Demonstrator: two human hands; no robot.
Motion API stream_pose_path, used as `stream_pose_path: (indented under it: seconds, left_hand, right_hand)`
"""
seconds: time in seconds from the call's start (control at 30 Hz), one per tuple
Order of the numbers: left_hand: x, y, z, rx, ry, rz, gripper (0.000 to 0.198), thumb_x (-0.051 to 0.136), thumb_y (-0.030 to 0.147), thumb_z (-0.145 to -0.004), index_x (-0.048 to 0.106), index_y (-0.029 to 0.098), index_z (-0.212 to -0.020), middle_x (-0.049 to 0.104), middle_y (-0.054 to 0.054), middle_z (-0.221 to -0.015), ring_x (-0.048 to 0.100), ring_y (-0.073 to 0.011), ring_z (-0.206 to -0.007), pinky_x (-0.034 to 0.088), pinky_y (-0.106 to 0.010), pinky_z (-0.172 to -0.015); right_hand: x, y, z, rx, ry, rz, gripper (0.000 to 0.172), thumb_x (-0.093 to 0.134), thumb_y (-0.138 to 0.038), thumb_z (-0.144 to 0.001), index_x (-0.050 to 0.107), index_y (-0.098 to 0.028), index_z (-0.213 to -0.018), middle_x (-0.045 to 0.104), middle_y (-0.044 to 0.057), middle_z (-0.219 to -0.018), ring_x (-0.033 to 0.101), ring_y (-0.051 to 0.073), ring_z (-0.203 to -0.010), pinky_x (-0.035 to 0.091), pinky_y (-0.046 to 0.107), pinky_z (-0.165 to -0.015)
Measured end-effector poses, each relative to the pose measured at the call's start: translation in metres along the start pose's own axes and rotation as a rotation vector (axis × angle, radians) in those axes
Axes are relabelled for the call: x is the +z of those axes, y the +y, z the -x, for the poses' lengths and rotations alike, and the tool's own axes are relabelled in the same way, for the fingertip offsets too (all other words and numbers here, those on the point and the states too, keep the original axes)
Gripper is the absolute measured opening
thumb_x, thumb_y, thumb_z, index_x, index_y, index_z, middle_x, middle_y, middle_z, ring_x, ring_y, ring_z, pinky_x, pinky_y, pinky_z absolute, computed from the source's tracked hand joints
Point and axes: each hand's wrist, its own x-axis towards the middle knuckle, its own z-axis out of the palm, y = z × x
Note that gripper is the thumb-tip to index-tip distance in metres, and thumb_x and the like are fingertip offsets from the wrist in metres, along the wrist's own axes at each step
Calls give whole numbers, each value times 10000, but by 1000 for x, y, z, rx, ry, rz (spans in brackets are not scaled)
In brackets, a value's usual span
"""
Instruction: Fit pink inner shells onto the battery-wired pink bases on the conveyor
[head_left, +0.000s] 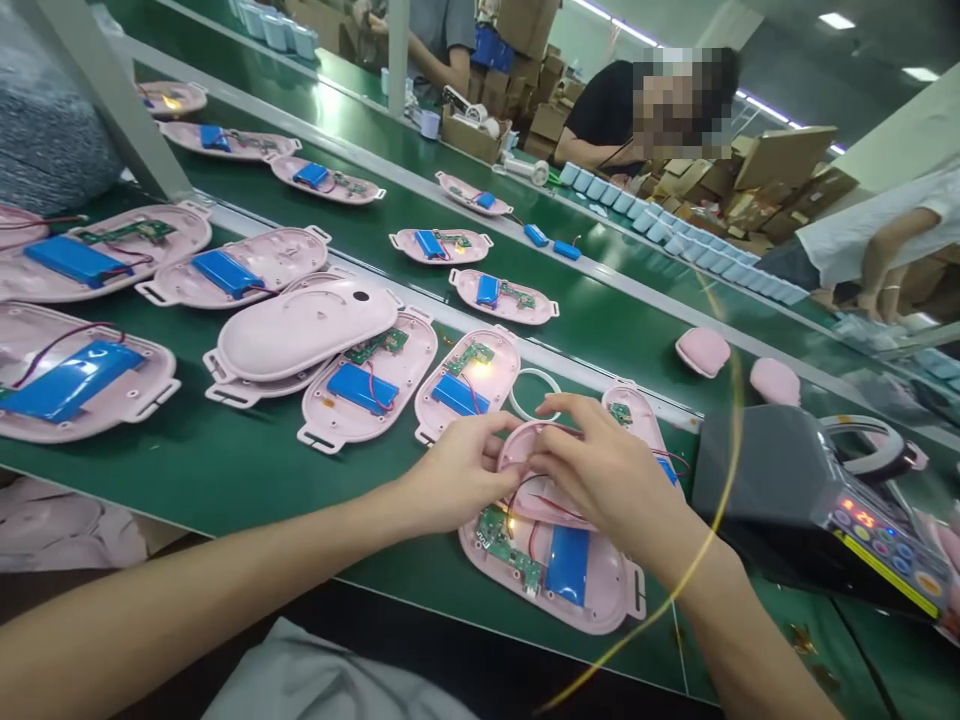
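Observation:
Between my hands is a pink plastic shell point(534, 440), tilted up over an opened pink housing point(600, 610). My left hand point(465, 465) pinches the shell's left edge. From above and the right, my right hand point(600, 455) grips it, fingers bent over the rim. The housing below lies on the green bench and holds a blue battery pack point(568, 565) and a green circuit board point(510, 545) with a small glowing light. Thin red and black wires run up toward the shell. A white ring point(534, 392) lies just beyond my fingers.
Several pink housings with batteries, such as one point(367, 385), spread left and across the conveyor point(360, 240). A grey tape dispenser point(787, 500) with a lit display stands at right; a yellow strand point(720, 510) hangs in front. Other people work across the line near light-blue parts point(675, 235).

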Motion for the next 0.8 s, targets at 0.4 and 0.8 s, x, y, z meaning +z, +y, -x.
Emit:
stream_pose_path:
  seconds: [0.4, 0.8]
  left_hand:
    - [1, 4, 7, 79, 79, -268, 197, 596, 173, -798, 588, 175, -995, 652, -12, -851, 642, -177, -760, 493, -263, -628]
    - [-3, 8, 14, 193, -32, -464, 146, 541, 286, -906, 614, 161, -893, 602, -5, -842, 553, -161, -799, 449, -257, -746]
  right_hand:
    - [-21, 23, -1, 485, -179, -490, 129, 625, -320, -854, 657, -202, -895, 676, 2, -811, 610, 139, -712, 440, 248, -637]
    - [-16, 2, 11, 359, 46, -477, 129, 618, -134, -856, 711, -219, -885, 693, -11, -850, 631, 127, -755, 448, 223, -656]
